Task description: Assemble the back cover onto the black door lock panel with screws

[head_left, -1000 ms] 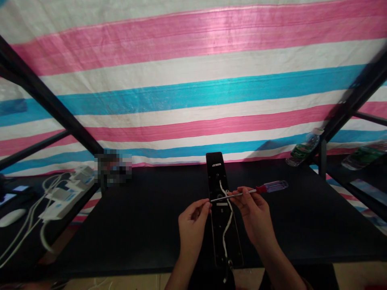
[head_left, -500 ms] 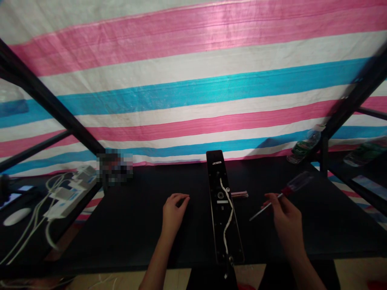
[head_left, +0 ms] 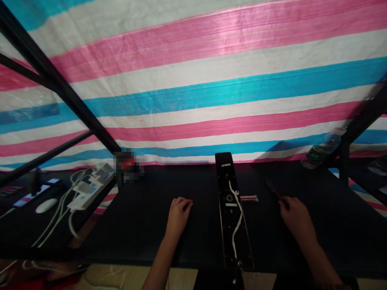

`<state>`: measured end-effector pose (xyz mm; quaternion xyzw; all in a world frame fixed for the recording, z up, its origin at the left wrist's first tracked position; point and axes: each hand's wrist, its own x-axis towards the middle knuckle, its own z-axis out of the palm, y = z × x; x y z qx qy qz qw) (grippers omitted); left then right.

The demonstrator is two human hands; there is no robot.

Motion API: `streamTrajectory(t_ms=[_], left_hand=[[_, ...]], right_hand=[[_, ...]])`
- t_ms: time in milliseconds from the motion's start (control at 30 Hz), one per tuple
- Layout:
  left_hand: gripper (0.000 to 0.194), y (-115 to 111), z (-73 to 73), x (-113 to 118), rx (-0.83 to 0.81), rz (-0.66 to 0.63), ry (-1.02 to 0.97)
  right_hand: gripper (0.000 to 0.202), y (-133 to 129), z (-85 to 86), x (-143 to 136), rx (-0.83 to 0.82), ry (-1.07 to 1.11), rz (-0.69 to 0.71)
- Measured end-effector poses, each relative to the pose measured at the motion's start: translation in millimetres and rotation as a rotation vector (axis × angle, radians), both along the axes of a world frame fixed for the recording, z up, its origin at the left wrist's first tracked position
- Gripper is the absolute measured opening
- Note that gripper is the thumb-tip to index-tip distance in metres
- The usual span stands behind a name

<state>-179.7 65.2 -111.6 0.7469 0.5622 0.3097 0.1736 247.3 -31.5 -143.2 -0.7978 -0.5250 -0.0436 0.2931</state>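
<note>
A long black panel-shaped device (head_left: 238, 229) lies lengthwise on the table, with a white cable (head_left: 241, 219) running down its face and over the near end. Left of it, my left hand (head_left: 179, 215) rests at the tabletop, thumb and fingertips pinched together; anything between them is too small or hidden to make out. To the device's right, my right hand (head_left: 298, 220) is closed on a screwdriver (head_left: 273, 189). Its clear and red handle points away to the upper left, dim against the black table, and the shaft is hidden by the hand.
A small pinkish bundle (head_left: 250, 198) lies against the device's right side. A plastic bottle (head_left: 323, 150) leans at the back right. At left are a white power strip (head_left: 90, 187) with cables and a white mouse (head_left: 46, 206). Black frame bars (head_left: 72, 102) slant up at both sides.
My right hand has turned the screwdriver round, so its handle now points up-left and sits lower. The view has swung left. My left hand keeps its pinch.
</note>
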Motion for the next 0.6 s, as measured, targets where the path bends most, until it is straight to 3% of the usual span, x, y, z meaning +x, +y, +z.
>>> streamTrajectory(t_ms=[100,167,300,400,500,600], left_hand=[[0.025,0,-1.9,-1,0.014,0.026,0.004],[0.026,1,-2.7,0,0.022,0.036,0.004],[0.027,3,-0.8,0,0.041,0.04,-0.011],[0.029,-3,4.4,5,0.077,0.073,-0.032],[0.03,-21,11.0,22,0.145,0.133,-0.132],[0.03,-48,14.5,56,0.101,0.087,-0.337]], right_hand=[[0.034,11,21.2,-23,0.165,0.028,0.01],[0.036,22,42.6,-50,0.29,0.131,0.097],[0.041,64,72.4,-113,0.313,0.325,0.493],[0.049,98,71.2,-139,0.291,0.31,0.62],[0.027,118,63.4,-142,0.311,0.309,0.608],[0.018,122,68.3,-138,0.381,0.319,0.65]])
